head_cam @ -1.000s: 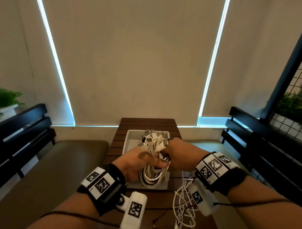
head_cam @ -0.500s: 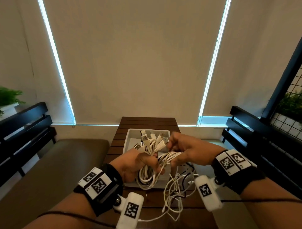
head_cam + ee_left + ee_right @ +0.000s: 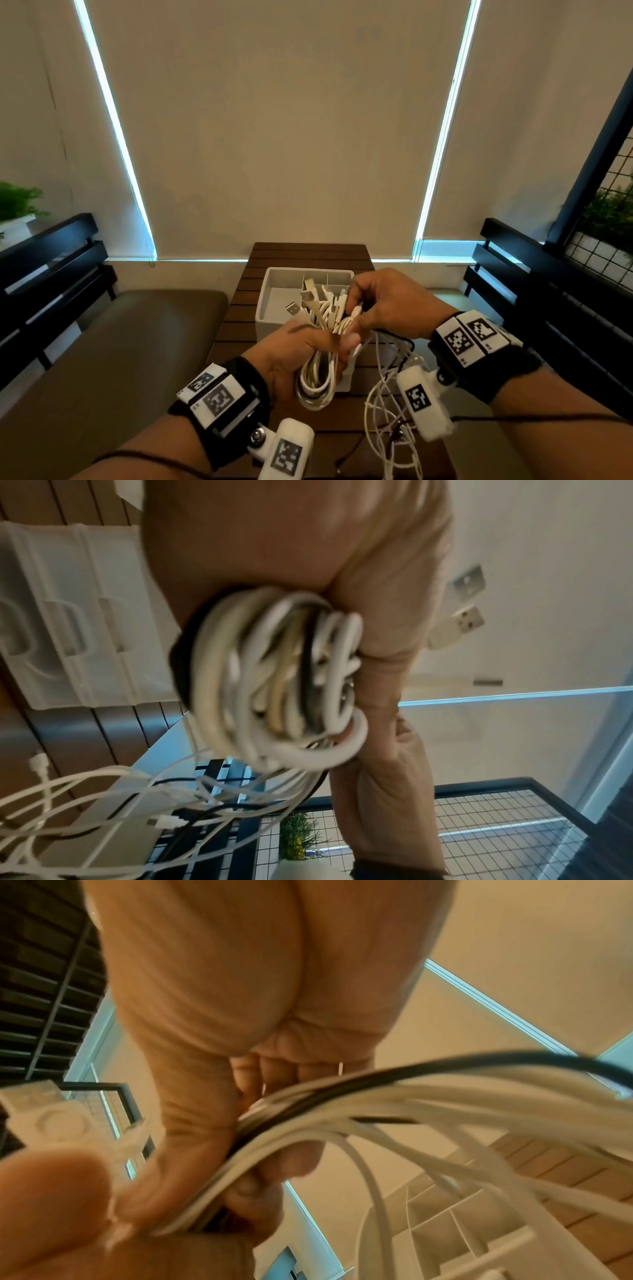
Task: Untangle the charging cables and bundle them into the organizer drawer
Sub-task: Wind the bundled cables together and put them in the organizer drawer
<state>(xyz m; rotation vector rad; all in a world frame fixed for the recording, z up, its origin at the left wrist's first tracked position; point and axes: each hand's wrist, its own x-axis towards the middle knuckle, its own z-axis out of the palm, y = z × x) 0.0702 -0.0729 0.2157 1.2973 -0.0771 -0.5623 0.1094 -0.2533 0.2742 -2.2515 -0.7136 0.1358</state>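
My left hand (image 3: 301,349) grips a folded bundle of mostly white charging cables (image 3: 317,380), held just above the near edge of the white organizer drawer (image 3: 274,284). USB plugs (image 3: 310,298) fan out above the fist. In the left wrist view the cable loops (image 3: 274,669) bulge from the curled fingers. My right hand (image 3: 380,305) pinches several white strands and one black one (image 3: 308,1123) beside the bundle. From it a loose tangle of thin cables (image 3: 383,411) hangs to the table.
The drawer sits on a narrow dark slatted wooden table (image 3: 308,253) and has small divided compartments (image 3: 329,279) at its far side. An olive bench cushion (image 3: 113,342) lies left; black slatted backrests (image 3: 534,274) flank both sides. A wire grid with plants (image 3: 609,219) stands right.
My right hand moved up and to the right, pulling strands out of the bundle, so loose cable trails from it. The left hand kept its grip and rose slightly.
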